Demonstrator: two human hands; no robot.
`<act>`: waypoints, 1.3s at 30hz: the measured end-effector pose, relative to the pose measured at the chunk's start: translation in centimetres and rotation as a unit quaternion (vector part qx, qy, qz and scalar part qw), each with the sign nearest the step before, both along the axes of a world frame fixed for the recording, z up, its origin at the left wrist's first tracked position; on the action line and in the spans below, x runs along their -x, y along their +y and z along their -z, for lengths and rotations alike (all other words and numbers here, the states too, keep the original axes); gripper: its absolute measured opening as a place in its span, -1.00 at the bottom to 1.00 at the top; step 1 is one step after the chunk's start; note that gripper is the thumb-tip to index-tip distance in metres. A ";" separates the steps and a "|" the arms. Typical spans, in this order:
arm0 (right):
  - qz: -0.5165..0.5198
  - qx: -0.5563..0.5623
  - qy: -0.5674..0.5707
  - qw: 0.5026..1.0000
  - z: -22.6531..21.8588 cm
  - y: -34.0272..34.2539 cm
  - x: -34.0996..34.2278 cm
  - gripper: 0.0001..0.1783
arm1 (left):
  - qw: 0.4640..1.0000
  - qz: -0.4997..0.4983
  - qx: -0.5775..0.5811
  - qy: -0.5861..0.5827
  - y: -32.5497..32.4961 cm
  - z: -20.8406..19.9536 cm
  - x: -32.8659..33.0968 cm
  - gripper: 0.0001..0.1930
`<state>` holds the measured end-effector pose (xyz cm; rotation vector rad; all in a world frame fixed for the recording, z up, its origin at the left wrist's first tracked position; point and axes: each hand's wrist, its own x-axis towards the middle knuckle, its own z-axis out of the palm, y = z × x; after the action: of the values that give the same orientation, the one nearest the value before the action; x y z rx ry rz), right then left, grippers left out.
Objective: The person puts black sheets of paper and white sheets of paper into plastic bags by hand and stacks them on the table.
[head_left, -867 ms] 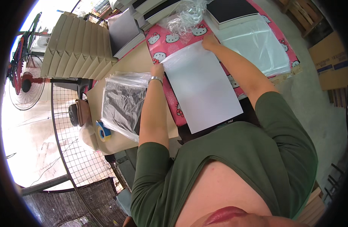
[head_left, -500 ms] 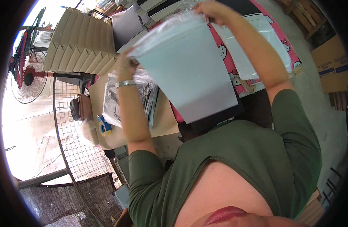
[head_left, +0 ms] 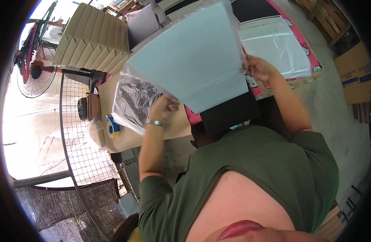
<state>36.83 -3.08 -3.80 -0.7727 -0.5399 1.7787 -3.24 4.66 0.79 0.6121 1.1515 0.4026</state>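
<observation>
Over pink cloth point(head_left: 193, 117), left fingers point(head_left: 172, 106) and right fingers point(head_left: 250, 66) pinch a clear bag point(head_left: 181, 52), pale sheet point(head_left: 207, 66) inside.

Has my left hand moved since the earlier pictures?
Yes. Judged against the blue tape dispenser, your left hand has come back toward your body, nearer the dispenser's level.

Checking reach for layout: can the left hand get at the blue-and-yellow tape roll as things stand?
Probably, though it's occupied: the left hand is at the edge of the pale sheet, but only flat plastic bags seem to lie between it and the tape roll.
</observation>
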 end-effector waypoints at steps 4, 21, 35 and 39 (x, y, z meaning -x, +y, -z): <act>0.076 0.059 0.060 0.994 7.8 -3.0 0.4 -0.87 | 0.990 -0.112 0.047 -0.071 -4.9 9.4 -1.1 -0.90; -0.170 0.089 -0.338 0.921 -0.7 -17.5 5.6 -0.70 | 0.975 0.012 -0.163 0.149 -21.2 5.7 1.0 -0.70; -0.196 -0.196 -0.441 0.854 0.0 12.7 27.6 -0.70 | 0.774 -0.397 -0.381 0.313 -10.3 1.7 12.4 -0.74; -0.232 -0.144 -0.495 0.825 1.3 16.6 33.4 -0.60 | 0.750 -0.365 -0.318 0.450 -9.0 5.1 16.1 -0.65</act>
<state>3.46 13.48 -5.11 -1.4162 -1.7717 1.5266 -19.34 -4.31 -4.30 0.9817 2.2326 1.3111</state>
